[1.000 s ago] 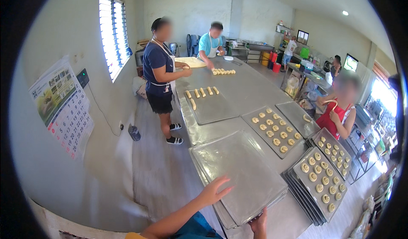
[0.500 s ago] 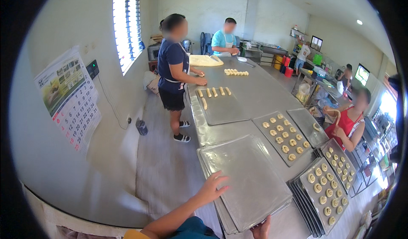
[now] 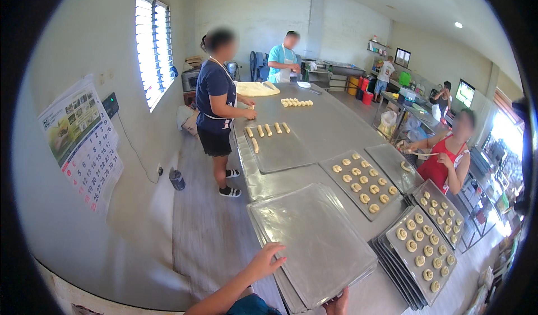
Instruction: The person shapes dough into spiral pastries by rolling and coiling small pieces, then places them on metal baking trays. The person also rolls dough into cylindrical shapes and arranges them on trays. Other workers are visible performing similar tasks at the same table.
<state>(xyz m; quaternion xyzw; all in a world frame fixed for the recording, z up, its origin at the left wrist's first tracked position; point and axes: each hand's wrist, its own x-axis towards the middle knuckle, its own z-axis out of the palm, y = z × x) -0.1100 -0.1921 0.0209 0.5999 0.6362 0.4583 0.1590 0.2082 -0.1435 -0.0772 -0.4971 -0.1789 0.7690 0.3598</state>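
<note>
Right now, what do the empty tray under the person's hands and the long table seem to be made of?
The empty tray looks like thin bare metal, perhaps aluminium: dull grey, with soft blurred reflections and a slightly wavy sheet. The left hand rests on its near corner, and the right hand is at its near edge. The long table looks like brushed stainless steel: smooth, grey, with broad light sheen.

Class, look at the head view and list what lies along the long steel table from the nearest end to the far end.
Left hand on the empty tray stack → tray of round dough pieces → tray with dough sticks → loose dough pieces → flat dough sheet.
</note>
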